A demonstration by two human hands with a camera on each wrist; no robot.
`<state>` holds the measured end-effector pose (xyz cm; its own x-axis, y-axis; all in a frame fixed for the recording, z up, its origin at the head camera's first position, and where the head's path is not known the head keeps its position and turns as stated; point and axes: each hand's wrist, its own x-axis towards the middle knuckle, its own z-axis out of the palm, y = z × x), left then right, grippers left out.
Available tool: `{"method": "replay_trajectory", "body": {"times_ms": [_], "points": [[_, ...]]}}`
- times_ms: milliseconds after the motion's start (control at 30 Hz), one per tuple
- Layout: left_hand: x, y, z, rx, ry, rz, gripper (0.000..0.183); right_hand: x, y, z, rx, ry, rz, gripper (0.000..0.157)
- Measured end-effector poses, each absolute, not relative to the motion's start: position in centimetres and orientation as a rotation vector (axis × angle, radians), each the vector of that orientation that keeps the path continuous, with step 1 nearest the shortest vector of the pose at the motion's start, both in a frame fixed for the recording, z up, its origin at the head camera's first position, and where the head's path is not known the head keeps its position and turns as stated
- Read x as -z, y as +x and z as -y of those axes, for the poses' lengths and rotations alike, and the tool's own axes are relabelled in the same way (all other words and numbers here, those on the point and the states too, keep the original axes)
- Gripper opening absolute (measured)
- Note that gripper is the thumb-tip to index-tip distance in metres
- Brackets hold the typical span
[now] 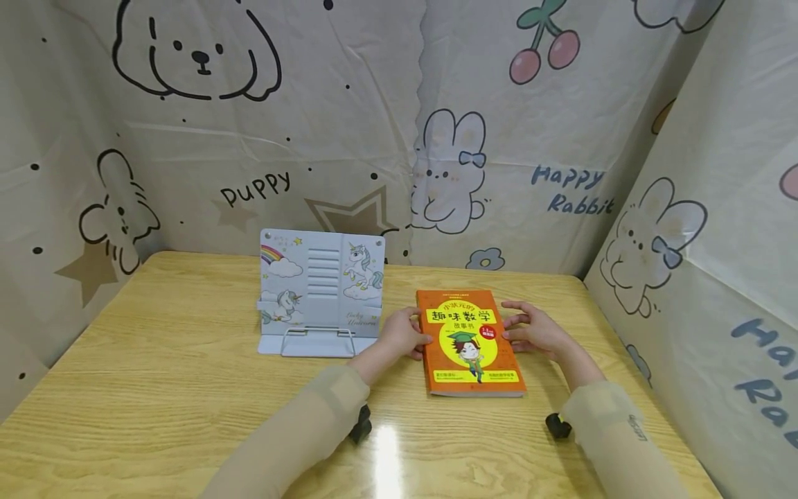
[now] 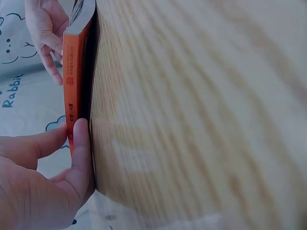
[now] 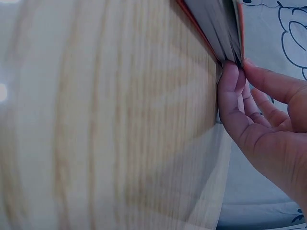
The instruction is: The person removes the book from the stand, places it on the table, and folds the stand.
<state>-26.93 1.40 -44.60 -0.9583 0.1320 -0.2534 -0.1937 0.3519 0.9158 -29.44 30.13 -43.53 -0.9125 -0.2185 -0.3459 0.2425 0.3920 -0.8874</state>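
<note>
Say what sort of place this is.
Probably an indoor desk for reading or study, though which room can't be told: a wooden table, a book on it, and cartoon-print cloth behind.

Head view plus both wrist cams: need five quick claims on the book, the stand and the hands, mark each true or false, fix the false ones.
1. The orange book lies open at a page. False: it is closed, with its cartoon cover facing up.
2. The left hand has its fingers at the book's spine. True.
3. The right hand is at that same side of the book. False: it is at the opposite side, where the page edges show.
4. The unicorn stand is to the right of the book in the head view. False: it is to the left.
5. The backdrop shows the words "PUPPY" and "Happy Rabbit". True.
</note>
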Motion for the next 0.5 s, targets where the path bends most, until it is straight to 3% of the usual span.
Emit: {"method": "replay_trajectory", "body": {"times_ms": [500], "points": [[44.34, -26.92, -0.85, -1.676, -0.067, -2.281, 0.070, 43.55, -29.47, -29.83, 1.460, 0.042, -2.294, 0.052]]}}
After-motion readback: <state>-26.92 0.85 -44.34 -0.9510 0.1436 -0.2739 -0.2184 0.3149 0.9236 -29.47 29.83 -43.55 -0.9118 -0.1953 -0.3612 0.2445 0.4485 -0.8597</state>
